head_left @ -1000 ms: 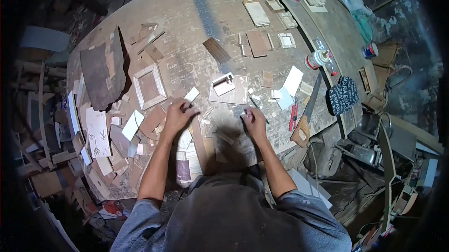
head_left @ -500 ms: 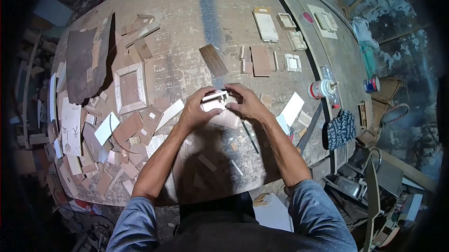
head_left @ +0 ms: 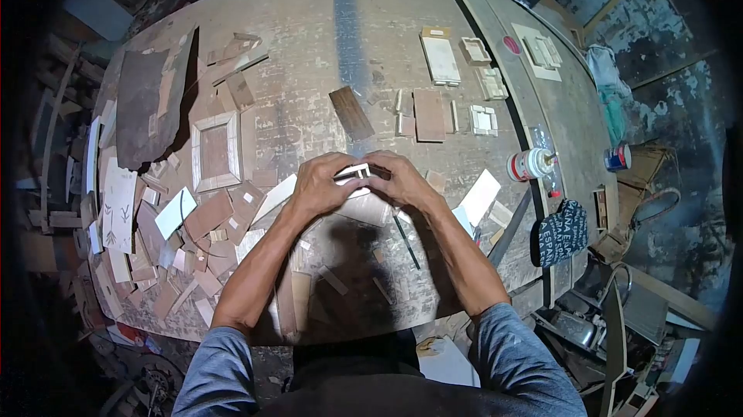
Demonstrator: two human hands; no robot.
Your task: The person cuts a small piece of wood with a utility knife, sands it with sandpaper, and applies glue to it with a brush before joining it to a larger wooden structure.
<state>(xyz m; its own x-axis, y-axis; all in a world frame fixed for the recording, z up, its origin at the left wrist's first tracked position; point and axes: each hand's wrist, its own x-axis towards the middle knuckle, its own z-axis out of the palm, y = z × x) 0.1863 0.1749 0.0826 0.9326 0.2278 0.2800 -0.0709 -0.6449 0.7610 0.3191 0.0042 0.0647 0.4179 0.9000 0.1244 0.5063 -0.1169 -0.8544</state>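
A small pale wooden piece [head_left: 357, 191] made of joined strips is held between my two hands near the middle of the worktable. My left hand [head_left: 321, 185] is closed on its left side, the thumb pressed along the near face. From the right, my right hand [head_left: 398, 183] grips the same piece, with fingers curled over the far side. Much of the piece is hidden by the fingers. Just below it lies a flat light board [head_left: 364, 210]. A dark green pencil-like stick [head_left: 406, 242] rests to the right of that board.
Wood scraps [head_left: 213, 216] cover the left of the worktable [head_left: 294, 53], around a square wooden frame [head_left: 216, 151]. Beyond my hands lies a dark wood strip [head_left: 351, 113]. Small wooden assemblies [head_left: 484, 120], a white glue bottle [head_left: 529, 164] and a printed dark cloth [head_left: 563, 233] are at right.
Both hands have turned the wooden piece, so a different side faces me, and my fingers now wrap more closely over it. The view has shifted slightly.
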